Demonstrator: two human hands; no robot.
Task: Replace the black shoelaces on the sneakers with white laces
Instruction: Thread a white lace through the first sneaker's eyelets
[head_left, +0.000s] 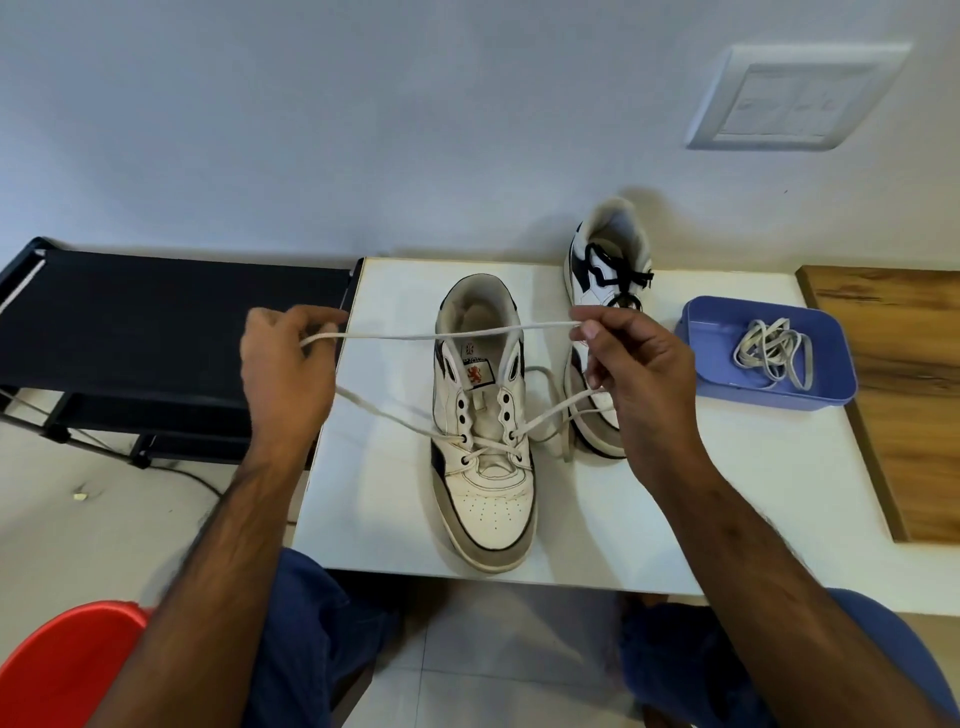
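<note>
Grip, both sides: your left hand (288, 364) has its fingers curled round one end of the white lace (447, 332), and your right hand (631, 358) pinches the other end between thumb and fingertips. Neither hand is slack; each is closed on lace only.

You hold the two ends up and apart, level across the shoe's collar, probably to compare lengths and even the lace before threading higher.

From each hand the lace runs down to the near sneaker (485, 467), which stands upright mid-worktop, toe toward you. Only the lowest two eyelet pairs are laced; the upper eyelets are bare.

The second sneaker (610, 275) sits just behind and to the right, partly hidden by your right hand, with the black lace (618, 275) not yet removed. The spare white lace (774, 353) lies coiled in the blue tray (831, 384) on the white worktop (384, 493).

Judgement: first shoe barely started, second untouched.
</note>
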